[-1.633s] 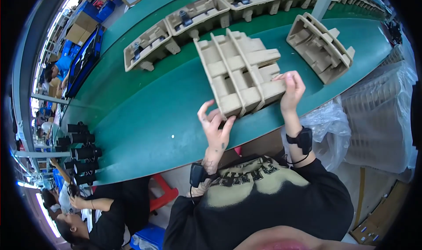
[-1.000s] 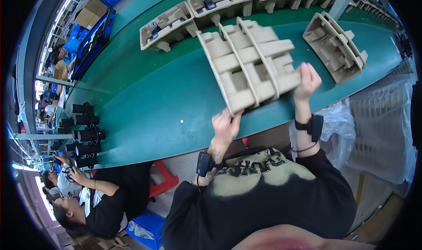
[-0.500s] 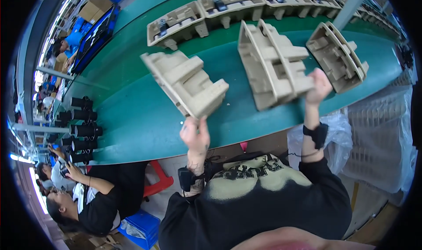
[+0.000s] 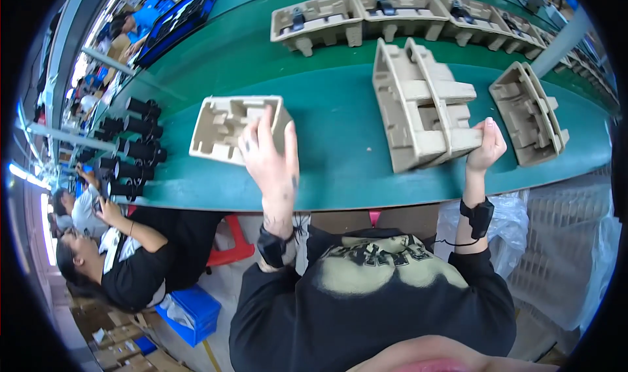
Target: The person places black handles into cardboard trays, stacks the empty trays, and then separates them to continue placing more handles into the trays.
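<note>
A beige moulded-pulp tray (image 4: pixel 212 120) sits on the green bench (image 4: pixel 327 182), its hollow side facing up. My left hand (image 4: pixel 269 159) is over its right side with fingers spread; whether they touch it I cannot tell. To the right, two or more nested pulp trays (image 4: pixel 409 110) stand tilted on their sides. My right hand (image 4: pixel 487 146) is closed on a projecting foot at their right. Just beyond that hand, another small group of pulp trays (image 4: pixel 523 113) stands on its side.
Along the green belt at the back runs a row of pulp trays (image 4: pixel 320 25) holding black parts. Several black cylindrical units (image 4: pixel 140 149) line the bench's left end. A seated co-worker (image 4: pixel 131 254) is at lower left, near a red stool (image 4: pixel 232 241). Plastic-wrapped stacked trays (image 4: pixel 556 234) stand at right.
The tray in my left hand has been set down on the bench, hollow side up, and my fingers have opened. My right hand stays on the nested trays. The back row appears shifted rightward.
</note>
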`<action>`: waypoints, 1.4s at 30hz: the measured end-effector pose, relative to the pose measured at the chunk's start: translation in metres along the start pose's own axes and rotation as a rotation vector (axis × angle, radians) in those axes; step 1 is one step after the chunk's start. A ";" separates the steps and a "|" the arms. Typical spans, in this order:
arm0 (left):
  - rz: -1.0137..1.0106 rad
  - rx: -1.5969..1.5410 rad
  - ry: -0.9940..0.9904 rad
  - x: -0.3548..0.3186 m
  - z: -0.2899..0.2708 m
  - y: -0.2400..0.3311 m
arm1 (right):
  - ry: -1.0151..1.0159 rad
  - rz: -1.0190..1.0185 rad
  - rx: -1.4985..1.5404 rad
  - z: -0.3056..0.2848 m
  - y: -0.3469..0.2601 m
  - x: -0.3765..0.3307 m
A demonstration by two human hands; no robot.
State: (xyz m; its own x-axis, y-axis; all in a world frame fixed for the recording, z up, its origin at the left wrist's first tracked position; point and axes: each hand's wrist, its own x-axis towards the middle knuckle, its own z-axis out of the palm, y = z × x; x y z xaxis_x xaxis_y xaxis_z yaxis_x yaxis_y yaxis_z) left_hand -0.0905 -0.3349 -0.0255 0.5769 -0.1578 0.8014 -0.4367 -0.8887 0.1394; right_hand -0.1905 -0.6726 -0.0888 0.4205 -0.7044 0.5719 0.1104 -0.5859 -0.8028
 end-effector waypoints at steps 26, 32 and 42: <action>0.021 -0.845 -0.110 -0.029 -0.037 0.070 | 0.146 0.779 0.776 -0.042 0.007 0.013; 0.073 -0.509 -0.708 0.020 -0.027 0.119 | -0.246 0.172 -0.059 -0.061 0.104 0.051; 0.158 -0.546 -0.625 0.064 0.034 0.114 | -0.919 -0.363 -0.510 -0.082 -0.064 0.026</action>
State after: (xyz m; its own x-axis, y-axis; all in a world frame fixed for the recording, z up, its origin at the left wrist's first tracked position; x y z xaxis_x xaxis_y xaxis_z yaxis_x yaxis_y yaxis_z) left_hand -0.0796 -0.4614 0.0217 0.6863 -0.6146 0.3888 -0.7242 -0.5286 0.4428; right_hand -0.2602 -0.6868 -0.0088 0.9689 -0.0168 0.2470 0.0676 -0.9419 -0.3290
